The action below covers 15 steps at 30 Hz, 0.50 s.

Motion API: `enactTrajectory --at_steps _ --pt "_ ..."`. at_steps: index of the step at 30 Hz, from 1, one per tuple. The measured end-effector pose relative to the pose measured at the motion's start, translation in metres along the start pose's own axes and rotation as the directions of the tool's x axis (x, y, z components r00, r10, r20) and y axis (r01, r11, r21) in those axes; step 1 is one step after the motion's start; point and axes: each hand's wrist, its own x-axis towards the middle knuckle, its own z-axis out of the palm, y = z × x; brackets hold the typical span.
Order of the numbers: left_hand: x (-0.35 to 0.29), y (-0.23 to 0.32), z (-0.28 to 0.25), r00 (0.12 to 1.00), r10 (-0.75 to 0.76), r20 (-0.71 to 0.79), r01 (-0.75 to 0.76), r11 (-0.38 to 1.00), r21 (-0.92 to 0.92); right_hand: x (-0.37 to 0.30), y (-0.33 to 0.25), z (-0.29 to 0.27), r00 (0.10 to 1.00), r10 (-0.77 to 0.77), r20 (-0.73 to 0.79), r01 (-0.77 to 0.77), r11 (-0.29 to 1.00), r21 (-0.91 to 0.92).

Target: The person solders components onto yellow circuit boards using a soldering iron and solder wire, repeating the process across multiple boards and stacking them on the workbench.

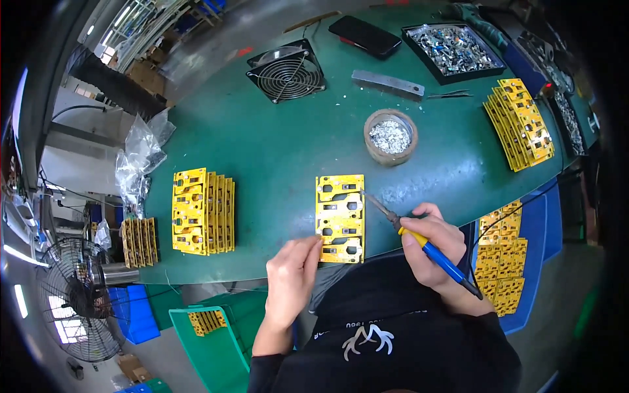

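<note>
A yellow circuit board panel [340, 219] with several cut-outs lies on the green bench near its front edge. My left hand [293, 274] pinches the panel's lower left edge between thumb and fingers. In my right hand [434, 242] is a soldering iron [445, 261] with a blue and yellow handle, held like a pen. Its thin tip points up and left, at the upper right edge of the panel; whether it touches cannot be made out. Beyond the iron stands a round brown pot [391, 156] holding silvery bits.
Stacked yellow panels stand at left [190, 213] and far right [521, 124]. Behind are a black fan [286, 71], a phone [365, 36], a metal strip [388, 84], tweezers [450, 95] and a tray of small parts [452, 49]. A blue bin [534, 262] holds more panels; the iron's cable [501, 216] runs above it.
</note>
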Motion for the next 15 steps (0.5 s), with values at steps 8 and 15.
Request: enactTrajectory --at_steps 8,15 --pt "0.01 0.006 0.005 0.986 0.123 -0.108 -0.12 0.992 0.033 -0.003 -0.005 0.0 0.997 0.049 0.058 -0.051 0.998 0.04" --pt "0.022 0.009 0.015 0.985 0.161 -0.064 -0.158 0.986 0.047 -0.004 -0.004 0.008 0.994 -0.101 0.044 0.104 0.993 -0.057"
